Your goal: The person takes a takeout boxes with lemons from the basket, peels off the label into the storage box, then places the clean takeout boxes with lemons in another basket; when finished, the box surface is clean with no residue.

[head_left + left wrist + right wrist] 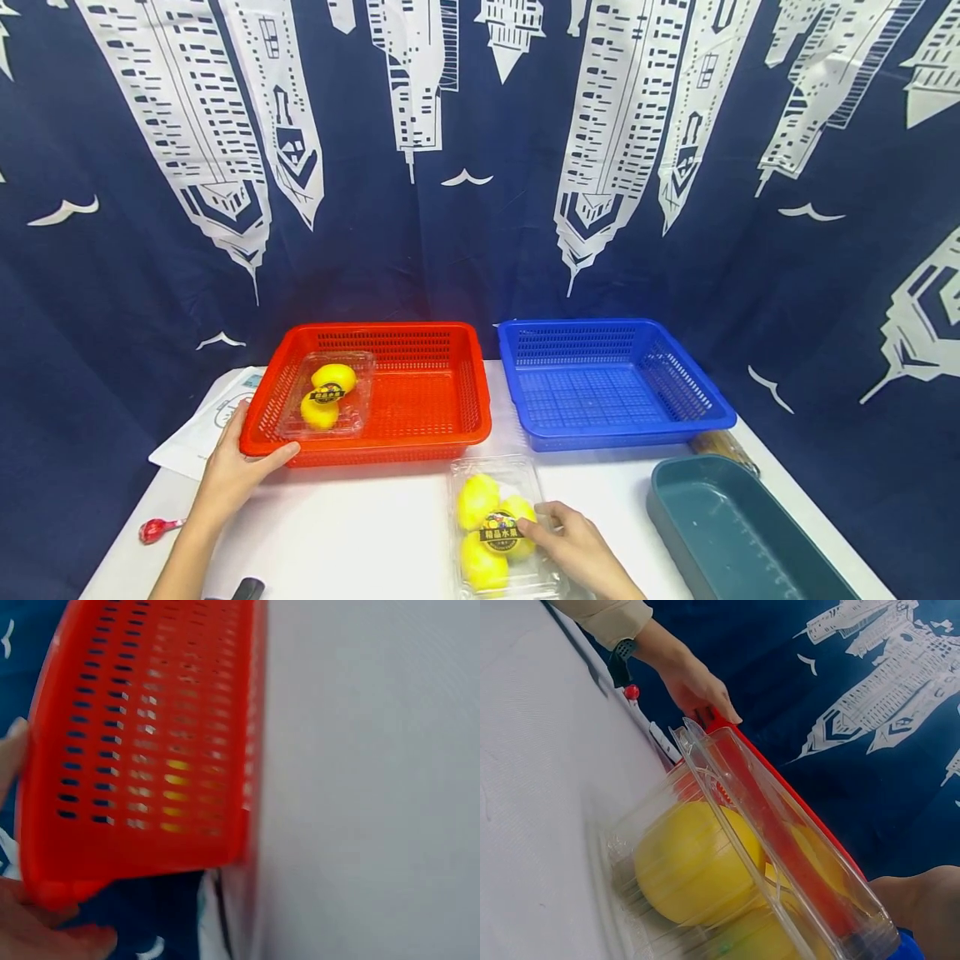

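My left hand [228, 467] grips the front left corner of a red basket [442, 446], thumb along the front rim and fingers on the left side. In that basket lies a clear plastic box [358, 408] with two yellow lemons [335, 377] showing beside a dark label. Below the basket's right end, my right hand [573, 546] holds the right side of another clear plastic box [517, 468], its thumb on the lid. Several lemons [694, 862] show inside this box, under a black label [501, 531]. The right hand's far fingers are partly hidden.
A blue basket [592, 398] stands right of the red one. A dark teal tray [675, 533] is at the right front, a wrapped packet [723, 450] behind it. Left lie a white printed bag [187, 433] and a red lollipop [153, 530]. A patterned navy curtain [450, 250] hangs behind.
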`<move>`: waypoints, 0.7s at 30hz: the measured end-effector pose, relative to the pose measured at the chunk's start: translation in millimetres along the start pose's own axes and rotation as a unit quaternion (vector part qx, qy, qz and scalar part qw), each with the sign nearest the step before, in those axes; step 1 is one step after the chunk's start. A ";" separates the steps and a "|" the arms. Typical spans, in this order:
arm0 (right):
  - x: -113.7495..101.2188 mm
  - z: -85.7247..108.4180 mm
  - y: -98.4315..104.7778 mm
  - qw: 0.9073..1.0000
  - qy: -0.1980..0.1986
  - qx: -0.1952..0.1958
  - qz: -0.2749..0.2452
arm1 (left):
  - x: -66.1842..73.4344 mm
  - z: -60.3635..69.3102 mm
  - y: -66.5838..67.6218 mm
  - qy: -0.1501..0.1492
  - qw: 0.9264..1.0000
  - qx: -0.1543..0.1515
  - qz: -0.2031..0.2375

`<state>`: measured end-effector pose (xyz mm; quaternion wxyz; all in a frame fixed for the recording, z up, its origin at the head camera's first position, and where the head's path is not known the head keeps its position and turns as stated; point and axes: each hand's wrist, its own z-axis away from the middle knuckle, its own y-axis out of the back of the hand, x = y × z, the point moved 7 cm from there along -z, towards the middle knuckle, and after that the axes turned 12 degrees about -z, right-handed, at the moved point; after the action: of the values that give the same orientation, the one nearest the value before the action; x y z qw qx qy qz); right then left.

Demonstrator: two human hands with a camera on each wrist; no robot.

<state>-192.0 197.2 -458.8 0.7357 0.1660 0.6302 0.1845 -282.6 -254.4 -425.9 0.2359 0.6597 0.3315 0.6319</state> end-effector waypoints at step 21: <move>2.7 -3.3 -2.0 0.999 -0.008 -0.025 -0.033 | 123.9 62.0 -11.6 -0.155 0.977 0.087 0.116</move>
<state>-194.8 196.7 -462.5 0.7504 0.1279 0.6247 0.1743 -225.1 -148.8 -356.1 0.1512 0.8015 0.2663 0.5136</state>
